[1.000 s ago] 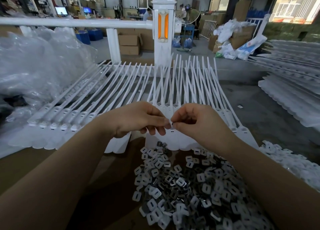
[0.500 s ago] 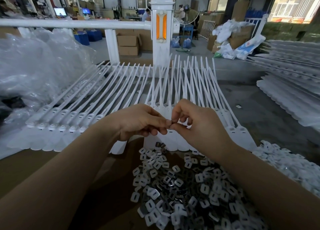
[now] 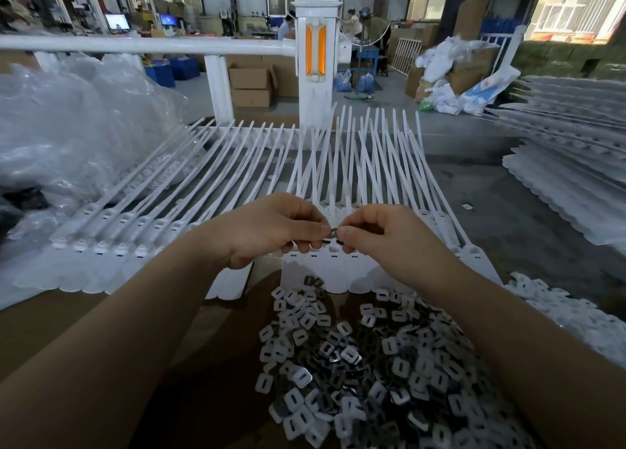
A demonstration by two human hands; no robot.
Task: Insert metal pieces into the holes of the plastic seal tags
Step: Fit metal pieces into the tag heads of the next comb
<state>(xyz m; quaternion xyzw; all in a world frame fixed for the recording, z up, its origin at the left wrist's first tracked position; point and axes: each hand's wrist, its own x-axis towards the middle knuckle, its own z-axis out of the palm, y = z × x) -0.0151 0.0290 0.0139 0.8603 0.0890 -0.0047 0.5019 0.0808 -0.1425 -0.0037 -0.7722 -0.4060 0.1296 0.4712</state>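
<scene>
Together left hand (image 3: pixel 271 230), right hand (image 3: pixel 382 235) pinch metal piece (image 3: pixel 333 234) above seal tags (image 3: pixel 333 269)

The single head-worn camera looked forward and down from close above the bench (image 3: pixel 40 330), wide-angled, with both forearms reaching in from the bottom corners and the workshop floor (image 3: pixel 508 194) stretching away beyond.

A: Where were the small flat square metal pieces with slotted centres (image 3: pixel 355 357)?

B: Loose heap on the brown surface, nearest the camera. One piece (image 3: pixel 333 234) was up at the fingertips.

A: And the white plastic seal tags with long thin tails (image 3: pixel 335 272)?

B: Flat in rows just behind the heap, slotted heads toward it, tails fanned away.
</scene>
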